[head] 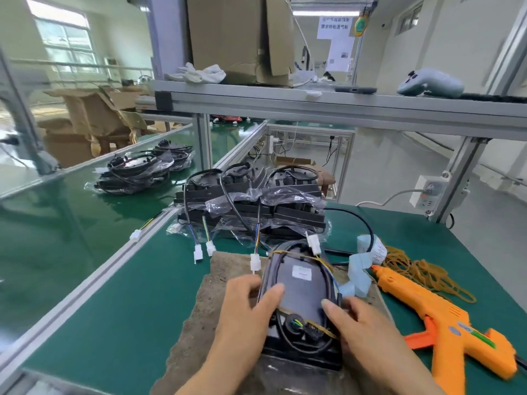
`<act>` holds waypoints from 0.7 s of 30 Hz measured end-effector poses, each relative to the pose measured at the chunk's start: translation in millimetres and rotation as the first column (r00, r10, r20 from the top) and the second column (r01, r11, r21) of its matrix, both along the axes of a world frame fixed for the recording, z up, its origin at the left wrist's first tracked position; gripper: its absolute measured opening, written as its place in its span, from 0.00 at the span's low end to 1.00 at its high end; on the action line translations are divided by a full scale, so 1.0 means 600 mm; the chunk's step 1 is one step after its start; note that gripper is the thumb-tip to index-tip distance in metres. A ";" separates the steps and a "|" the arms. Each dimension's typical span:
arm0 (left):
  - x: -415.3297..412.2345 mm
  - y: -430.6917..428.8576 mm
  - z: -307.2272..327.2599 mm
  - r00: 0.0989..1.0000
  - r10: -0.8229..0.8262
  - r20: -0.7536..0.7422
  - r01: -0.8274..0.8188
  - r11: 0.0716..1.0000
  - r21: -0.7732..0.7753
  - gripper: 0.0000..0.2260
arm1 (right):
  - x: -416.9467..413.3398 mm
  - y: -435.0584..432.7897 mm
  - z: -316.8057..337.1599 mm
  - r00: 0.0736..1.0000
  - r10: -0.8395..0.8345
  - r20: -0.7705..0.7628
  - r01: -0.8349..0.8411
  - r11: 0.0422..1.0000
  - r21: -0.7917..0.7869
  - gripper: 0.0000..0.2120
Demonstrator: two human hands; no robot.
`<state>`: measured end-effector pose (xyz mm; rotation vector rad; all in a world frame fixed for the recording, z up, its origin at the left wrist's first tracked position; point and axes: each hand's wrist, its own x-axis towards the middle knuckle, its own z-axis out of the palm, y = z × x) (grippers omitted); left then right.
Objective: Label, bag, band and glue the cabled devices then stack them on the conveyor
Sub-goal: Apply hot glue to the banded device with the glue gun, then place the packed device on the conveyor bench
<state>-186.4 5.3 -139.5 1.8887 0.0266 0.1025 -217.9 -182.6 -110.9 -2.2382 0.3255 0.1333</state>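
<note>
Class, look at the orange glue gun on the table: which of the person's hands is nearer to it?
Right. The right hand grips the device's right edge, just left of the glue gun. The left hand holds the device's far side, farther away.

I hold a black cabled device [299, 297] in its clear bag with my left hand [245, 306] and my right hand [359, 334], over a brown mat [205, 303] near the front edge of the green desk [114, 323]. Rubber bands cross the device. An orange glue gun [439, 320] lies just right of my right hand. A pile of bagged devices [251, 206] sits behind the mat. More devices [139, 169] lie on the conveyor [42, 223] at the left.
</note>
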 end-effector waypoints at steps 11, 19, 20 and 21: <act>0.018 0.169 0.126 0.927 0.334 0.170 -0.287 0.925 -0.251 0.20 | 0.099 0.197 0.129 0.877 0.266 0.401 -0.319 0.945 0.071 0.18; 0.008 0.369 0.127 0.723 0.672 0.159 -0.573 0.712 -0.406 0.16 | 0.176 0.456 0.125 0.765 0.515 0.387 -0.601 0.787 0.139 0.14; 0.005 0.390 0.124 0.696 0.698 0.171 -0.592 0.691 -0.415 0.06 | 0.180 0.487 0.120 0.755 0.539 0.373 -0.628 0.758 0.175 0.12; 0.005 0.410 0.121 0.669 0.719 0.189 -0.608 0.676 -0.416 0.06 | 0.184 0.517 0.114 0.741 0.567 0.361 -0.655 0.729 0.200 0.12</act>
